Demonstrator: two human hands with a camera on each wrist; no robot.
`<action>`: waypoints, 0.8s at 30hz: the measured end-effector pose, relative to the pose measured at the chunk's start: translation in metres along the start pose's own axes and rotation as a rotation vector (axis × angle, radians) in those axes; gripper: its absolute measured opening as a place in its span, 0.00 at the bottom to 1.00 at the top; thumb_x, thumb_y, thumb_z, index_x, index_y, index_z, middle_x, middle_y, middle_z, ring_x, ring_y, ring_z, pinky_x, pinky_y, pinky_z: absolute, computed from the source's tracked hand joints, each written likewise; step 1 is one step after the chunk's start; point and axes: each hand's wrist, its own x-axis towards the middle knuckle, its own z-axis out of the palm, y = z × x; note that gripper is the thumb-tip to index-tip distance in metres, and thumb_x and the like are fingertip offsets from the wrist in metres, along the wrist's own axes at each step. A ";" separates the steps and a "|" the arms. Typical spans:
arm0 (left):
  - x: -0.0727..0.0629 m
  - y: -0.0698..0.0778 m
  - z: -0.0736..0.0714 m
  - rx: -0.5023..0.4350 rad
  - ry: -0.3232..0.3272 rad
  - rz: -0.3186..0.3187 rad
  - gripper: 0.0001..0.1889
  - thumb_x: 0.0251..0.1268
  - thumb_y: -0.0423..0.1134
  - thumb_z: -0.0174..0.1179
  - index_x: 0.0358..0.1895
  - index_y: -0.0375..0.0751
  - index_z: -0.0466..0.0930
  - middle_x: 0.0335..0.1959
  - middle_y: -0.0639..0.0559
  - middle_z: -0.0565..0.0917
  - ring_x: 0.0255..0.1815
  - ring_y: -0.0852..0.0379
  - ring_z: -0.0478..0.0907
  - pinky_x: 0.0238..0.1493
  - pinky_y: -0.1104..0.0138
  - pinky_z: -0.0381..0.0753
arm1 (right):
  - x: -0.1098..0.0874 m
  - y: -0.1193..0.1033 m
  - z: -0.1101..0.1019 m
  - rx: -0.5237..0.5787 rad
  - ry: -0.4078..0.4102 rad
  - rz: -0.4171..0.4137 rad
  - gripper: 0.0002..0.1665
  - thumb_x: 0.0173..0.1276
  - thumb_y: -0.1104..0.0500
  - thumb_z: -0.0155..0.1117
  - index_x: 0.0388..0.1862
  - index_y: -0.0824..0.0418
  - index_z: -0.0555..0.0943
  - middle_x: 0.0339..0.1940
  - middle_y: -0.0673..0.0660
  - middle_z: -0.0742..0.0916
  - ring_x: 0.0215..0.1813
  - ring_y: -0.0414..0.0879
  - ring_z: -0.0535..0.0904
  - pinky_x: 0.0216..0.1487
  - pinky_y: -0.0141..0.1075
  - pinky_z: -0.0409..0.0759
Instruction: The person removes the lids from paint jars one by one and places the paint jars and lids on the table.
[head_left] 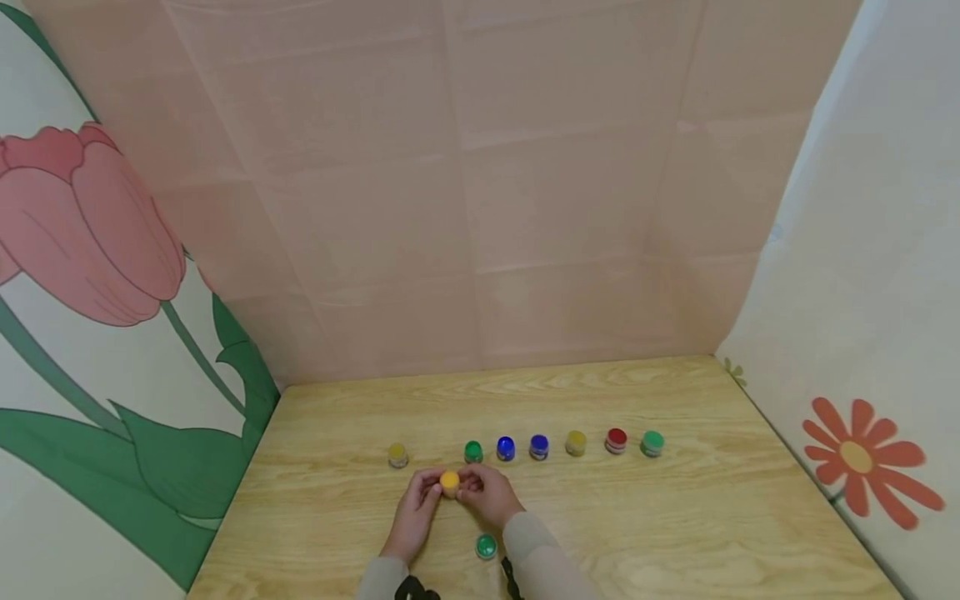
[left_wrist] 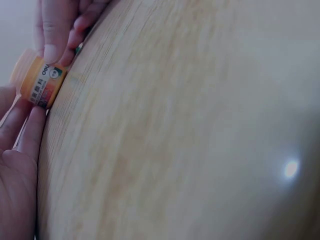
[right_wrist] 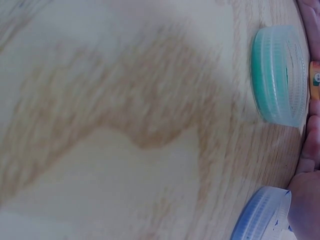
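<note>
Orange jar [head_left: 449, 483], upright on the desk [head_left: 712, 508], left of its middle, closer to the left edge than to the right. Held from both sides at once: by the left hand [head_left: 415, 510], with fingers and thumb closed about its side, spread no wider than the jar; by the right hand [head_left: 487, 493], with thumb against the printed label [left_wrist: 44, 84] and other fingers curled in close. Just behind, towards the far edge, a loose row, pots or caps, too small to tell which: yellow piece [head_left: 397, 456] nearest the left edge, then dark green piece [head_left: 472, 452], first blue piece [head_left: 506, 448], second blue piece [head_left: 538, 447], mustard piece [head_left: 576, 443], red piece [head_left: 616, 441] and pale green piece [head_left: 652, 443] nearest the right edge. Between the forearms, another green round [head_left: 486, 547], beside the right sleeve [head_left: 547, 554]. Along the far edge, a creased pink sheet [head_left: 480, 208]; along the left edge, a tulip-printed cloth [head_left: 90, 225]; along the right edge, a white flowered cloth [head_left: 877, 275].
</note>
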 end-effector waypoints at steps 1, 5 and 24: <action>0.000 0.000 0.000 0.018 -0.001 0.002 0.18 0.80 0.39 0.51 0.65 0.35 0.71 0.63 0.41 0.78 0.65 0.45 0.74 0.64 0.65 0.75 | 0.000 -0.001 0.000 0.000 -0.001 0.003 0.12 0.66 0.66 0.71 0.48 0.64 0.83 0.37 0.51 0.85 0.39 0.42 0.78 0.41 0.33 0.79; 0.000 0.000 0.000 0.069 -0.009 -0.023 0.20 0.81 0.42 0.49 0.70 0.40 0.71 0.66 0.42 0.77 0.68 0.43 0.73 0.68 0.51 0.72 | -0.001 -0.003 -0.001 -0.003 -0.007 0.016 0.12 0.67 0.66 0.71 0.49 0.64 0.83 0.37 0.51 0.84 0.39 0.42 0.78 0.41 0.34 0.79; -0.002 0.007 -0.001 -0.002 -0.023 0.000 0.18 0.80 0.38 0.51 0.65 0.34 0.70 0.63 0.41 0.78 0.66 0.43 0.74 0.61 0.72 0.74 | 0.002 0.002 0.001 -0.014 -0.005 -0.018 0.12 0.65 0.67 0.72 0.48 0.65 0.83 0.35 0.51 0.84 0.38 0.42 0.78 0.39 0.32 0.79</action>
